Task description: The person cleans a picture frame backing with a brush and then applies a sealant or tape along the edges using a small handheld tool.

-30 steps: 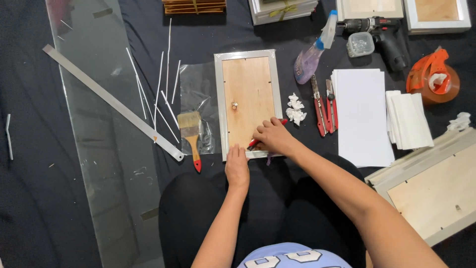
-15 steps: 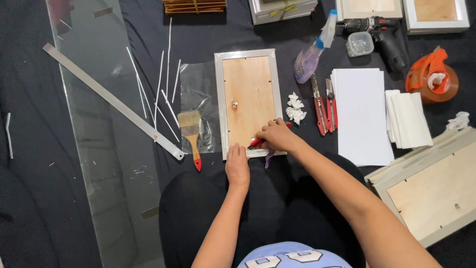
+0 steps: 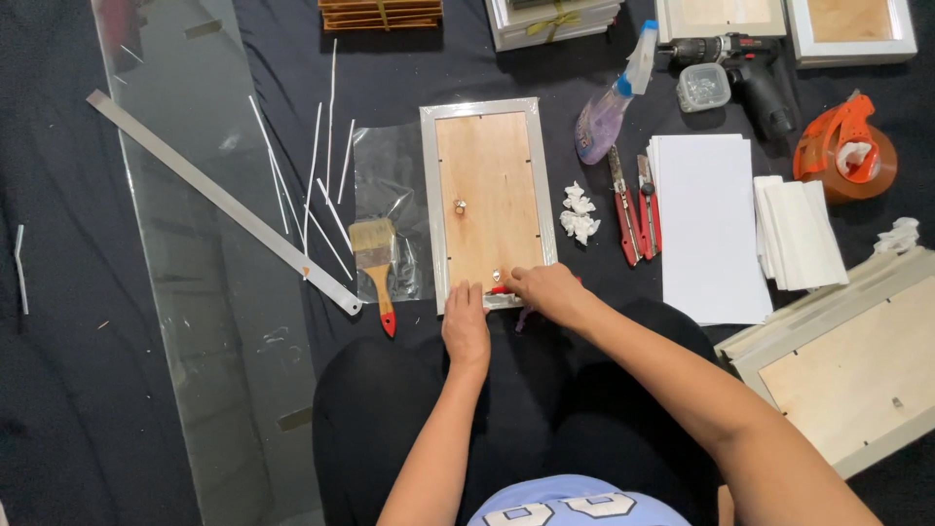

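The left hand [image 3: 466, 326] is laid flat, palm down, on the near edge of the picture frame [image 3: 489, 200], fingers together and pointed away from the body, nothing gripped. The right hand [image 3: 547, 289] is brought in from the right, forearm slanted across the lap, its fingers curled narrowly around a small red-handled tool [image 3: 500, 290] pressed against the frame's near edge; only a sliver of the tool is seen.

The frame is placed face down on the dark cloth [image 3: 58, 390], straight ahead of the knees, wooden backing up, silver rim all round.

Now the count. Two red utility knives [image 3: 634, 206] are laid side by side right of the frame. One paintbrush [image 3: 375, 255] is set on a clear plastic sheet [image 3: 388, 175] to the left. One long metal ruler [image 3: 219, 200] is rested slantwise over one glass pane [image 3: 185, 321]. One spray bottle [image 3: 612, 102], one cordless drill [image 3: 745, 63], one orange tape dispenser [image 3: 845, 146] and one stack of white paper [image 3: 706, 224] are spotted. About six thin white strips [image 3: 317, 170] are scattered.
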